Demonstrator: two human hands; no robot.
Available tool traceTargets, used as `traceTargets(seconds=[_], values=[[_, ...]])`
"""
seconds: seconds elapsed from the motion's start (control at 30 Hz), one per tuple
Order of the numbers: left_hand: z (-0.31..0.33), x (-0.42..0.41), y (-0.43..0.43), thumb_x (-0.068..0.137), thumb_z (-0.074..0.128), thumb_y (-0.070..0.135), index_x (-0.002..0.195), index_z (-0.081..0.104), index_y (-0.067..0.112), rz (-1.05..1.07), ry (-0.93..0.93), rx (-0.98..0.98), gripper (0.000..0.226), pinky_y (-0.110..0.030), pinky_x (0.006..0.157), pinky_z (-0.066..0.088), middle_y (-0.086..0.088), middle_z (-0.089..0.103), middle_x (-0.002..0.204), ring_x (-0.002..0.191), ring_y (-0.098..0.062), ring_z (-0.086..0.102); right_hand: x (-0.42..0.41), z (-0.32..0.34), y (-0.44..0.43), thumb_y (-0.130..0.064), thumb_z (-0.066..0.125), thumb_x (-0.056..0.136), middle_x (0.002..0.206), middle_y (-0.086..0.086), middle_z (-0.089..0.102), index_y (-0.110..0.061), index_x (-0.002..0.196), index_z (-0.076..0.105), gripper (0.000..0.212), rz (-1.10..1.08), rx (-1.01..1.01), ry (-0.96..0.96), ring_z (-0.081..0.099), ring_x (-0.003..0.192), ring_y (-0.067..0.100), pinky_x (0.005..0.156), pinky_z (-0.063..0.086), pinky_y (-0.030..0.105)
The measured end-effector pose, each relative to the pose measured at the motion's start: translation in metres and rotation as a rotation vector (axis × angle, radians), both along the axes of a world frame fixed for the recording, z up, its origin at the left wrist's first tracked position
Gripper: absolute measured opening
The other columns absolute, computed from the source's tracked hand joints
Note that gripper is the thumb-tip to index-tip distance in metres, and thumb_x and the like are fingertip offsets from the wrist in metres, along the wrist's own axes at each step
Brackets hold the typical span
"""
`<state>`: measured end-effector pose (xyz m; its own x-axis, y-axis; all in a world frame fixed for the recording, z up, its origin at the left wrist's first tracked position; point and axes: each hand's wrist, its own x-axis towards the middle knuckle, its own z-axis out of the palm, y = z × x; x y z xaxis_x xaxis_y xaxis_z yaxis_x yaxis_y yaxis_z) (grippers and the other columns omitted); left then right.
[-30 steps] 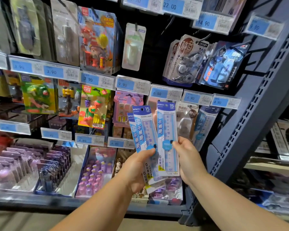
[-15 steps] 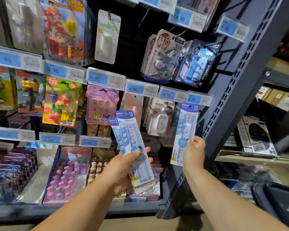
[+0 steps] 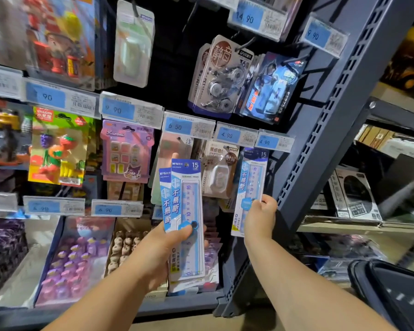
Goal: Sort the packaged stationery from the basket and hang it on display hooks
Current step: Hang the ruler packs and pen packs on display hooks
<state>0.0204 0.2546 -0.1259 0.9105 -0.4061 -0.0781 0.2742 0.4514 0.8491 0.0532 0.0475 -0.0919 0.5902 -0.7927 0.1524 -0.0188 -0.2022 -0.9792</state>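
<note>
Head camera, centre frame: the left hand [image 3: 167,249] grips a stack of ruler packs [image 3: 187,201] around their middle. The right hand [image 3: 261,216] pinches a single ruler pack [image 3: 250,187] by its lower half, top just under a price tag [image 3: 274,141]. Behind is the display rack [image 3: 332,130] of hung stationery, with a dark basket [image 3: 392,295] at lower right.

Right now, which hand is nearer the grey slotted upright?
Right. The right hand, holding one ruler pack, sits just beside the upright; the left hand, gripping more packs, is farther left and lower.

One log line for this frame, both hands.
left hand grips ruler pack stack | right hand holds single ruler pack below 4.90 price tag | hung: cannot tell
</note>
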Motion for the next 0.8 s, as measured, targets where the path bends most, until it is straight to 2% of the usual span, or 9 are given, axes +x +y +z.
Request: traceTargets(seconds=[0.07,0.13,0.23,0.33,0.43,0.53,0.6,0.7,0.8], values=[[-0.001,0.001,0.001,0.068,0.079,0.022,0.120,0.060,0.014,0.000,0.011,0.017,0.055,-0.033,0.068,0.053,-0.014,0.069,0.098,0.082,-0.023,0.062,0.004,0.001,0.001,-0.014,0.035,0.102,0.109,0.009,0.058,-0.014,0.115,0.045,0.016,-0.017,0.016,-0.001,0.058,0.087,0.023,0.058,0.045,0.027],[-0.002,0.002,0.002,0.068,0.078,0.024,0.120,0.059,0.014,0.004,0.020,0.024,0.056,-0.032,0.064,0.052,-0.011,0.070,0.094,0.078,-0.022,0.063,0.006,0.003,0.000,-0.015,0.034,0.103,0.110,0.009,0.057,-0.013,0.120,0.045,0.020,-0.034,0.031,-0.003,0.057,0.088,0.023,0.059,0.044,0.028],[-0.002,0.003,0.004,0.067,0.075,0.024,0.122,0.059,0.013,-0.008,0.008,0.039,0.059,-0.036,0.069,0.052,-0.008,0.071,0.089,0.076,-0.020,0.065,0.008,0.005,-0.003,-0.017,0.033,0.104,0.109,0.007,0.056,-0.014,0.124,0.045,0.023,-0.048,0.028,0.008,0.056,0.089,0.024,0.062,0.044,0.029],[-0.004,0.006,0.007,0.068,0.078,0.023,0.123,0.059,0.013,-0.017,0.003,0.049,0.059,-0.043,0.080,0.054,-0.016,0.072,0.106,0.091,-0.029,0.066,0.011,0.006,-0.008,-0.017,0.035,0.103,0.109,0.006,0.057,-0.016,0.120,0.046,0.020,-0.027,0.009,0.035,0.058,0.090,0.025,0.072,0.052,0.038],[-0.003,0.006,0.010,0.066,0.072,0.026,0.123,0.059,0.013,-0.014,0.003,0.052,0.060,-0.043,0.081,0.054,-0.017,0.071,0.110,0.094,-0.030,0.065,0.014,0.006,-0.013,-0.020,0.039,0.103,0.107,0.003,0.061,-0.021,0.113,0.048,0.013,-0.013,-0.004,0.071,0.062,0.088,0.023,0.079,0.057,0.044],[-0.002,0.006,0.012,0.067,0.073,0.025,0.123,0.059,0.014,-0.032,-0.011,0.046,0.059,-0.041,0.079,0.054,-0.015,0.071,0.110,0.095,-0.029,0.067,0.017,0.004,-0.017,-0.025,0.052,0.099,0.107,0.003,0.065,-0.021,0.108,0.051,0.010,-0.024,-0.015,0.082,0.064,0.087,0.020,0.075,0.057,0.038],[-0.001,0.005,0.013,0.073,0.079,0.021,0.124,0.058,0.014,-0.048,-0.028,0.044,0.056,-0.040,0.078,0.054,-0.013,0.072,0.109,0.095,-0.028,0.068,0.018,0.004,-0.016,-0.028,0.060,0.095,0.102,0.001,0.062,-0.018,0.111,0.053,0.020,-0.053,0.002,0.095,0.060,0.086,0.020,0.072,0.050,0.033],[0.000,0.003,0.013,0.075,0.069,0.021,0.124,0.058,0.013,-0.053,-0.031,0.038,0.051,-0.041,0.077,0.054,-0.014,0.072,0.109,0.095,-0.029,0.067,0.016,0.004,-0.011,-0.031,0.066,0.090,0.098,-0.001,0.058,-0.014,0.115,0.055,0.033,-0.107,0.017,0.084,0.056,0.092,0.022,0.078,0.043,0.031],[0.002,0.002,0.013,0.078,0.066,0.019,0.123,0.059,0.014,-0.056,-0.033,0.046,0.045,-0.037,0.071,0.055,-0.014,0.073,0.105,0.087,-0.025,0.069,0.010,0.005,0.000,-0.036,0.064,0.090,0.105,-0.003,0.058,-0.019,0.108,0.057,0.025,-0.086,-0.084,0.048,0.055,0.099,0.020,0.083,0.043,0.031]])
